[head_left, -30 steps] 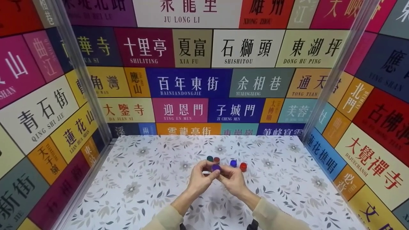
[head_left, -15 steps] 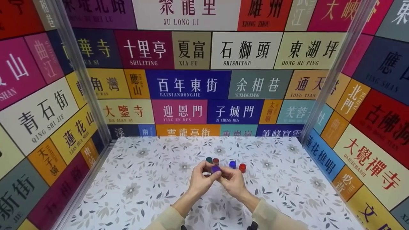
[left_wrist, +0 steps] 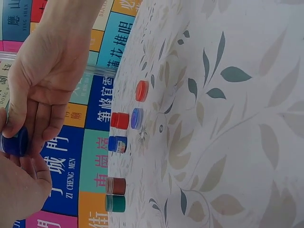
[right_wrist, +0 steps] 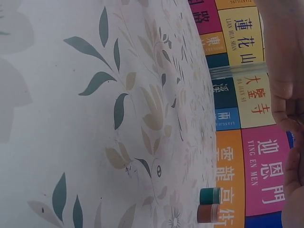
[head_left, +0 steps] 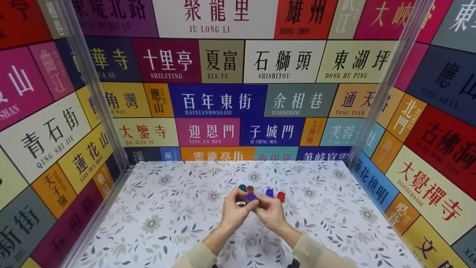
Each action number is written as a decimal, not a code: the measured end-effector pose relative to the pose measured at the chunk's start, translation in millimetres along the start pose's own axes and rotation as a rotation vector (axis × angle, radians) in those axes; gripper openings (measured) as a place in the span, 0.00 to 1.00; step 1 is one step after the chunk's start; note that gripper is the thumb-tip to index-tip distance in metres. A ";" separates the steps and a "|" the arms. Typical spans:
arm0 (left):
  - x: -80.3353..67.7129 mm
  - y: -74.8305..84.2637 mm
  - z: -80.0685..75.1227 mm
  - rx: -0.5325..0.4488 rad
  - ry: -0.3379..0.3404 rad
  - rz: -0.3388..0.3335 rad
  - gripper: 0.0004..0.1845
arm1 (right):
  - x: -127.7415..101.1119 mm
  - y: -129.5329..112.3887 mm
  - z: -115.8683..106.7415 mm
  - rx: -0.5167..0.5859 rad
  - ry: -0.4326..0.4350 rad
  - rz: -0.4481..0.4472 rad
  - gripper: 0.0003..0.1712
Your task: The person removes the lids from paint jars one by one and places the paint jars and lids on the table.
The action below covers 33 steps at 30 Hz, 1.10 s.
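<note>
Left hand (head_left: 234,211) and right hand (head_left: 273,213) hold a small purple jar (head_left: 251,198).

Two plain pale-cream sleeves (head_left: 320,250), with small black pieces (head_left: 294,263) (partly cut off, shape unclear) at their inner edges.

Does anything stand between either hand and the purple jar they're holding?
Nothing visible does: the left hand and right hand both touch the purple jar. The green jar and brown jar stand on the table beyond it, not in between.
</note>
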<state>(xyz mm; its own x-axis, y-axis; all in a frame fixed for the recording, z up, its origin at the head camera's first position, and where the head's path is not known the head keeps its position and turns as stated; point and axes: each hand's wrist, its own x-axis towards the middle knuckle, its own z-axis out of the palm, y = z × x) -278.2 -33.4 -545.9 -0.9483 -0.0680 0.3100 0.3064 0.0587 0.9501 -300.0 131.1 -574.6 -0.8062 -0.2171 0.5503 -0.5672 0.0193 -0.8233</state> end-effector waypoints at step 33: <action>5.8 -2.1 -21.0 0.026 -0.250 0.075 0.19 | 0.2 0.0 -5.8 0.029 -0.077 -0.045 0.17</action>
<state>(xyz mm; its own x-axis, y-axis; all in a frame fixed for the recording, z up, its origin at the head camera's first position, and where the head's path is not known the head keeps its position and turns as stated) -282.6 -54.8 -545.4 -0.9149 0.1852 0.3586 0.3777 0.0800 0.9225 -301.1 136.8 -573.7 -0.7639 -0.2920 0.5755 -0.5968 -0.0198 -0.8022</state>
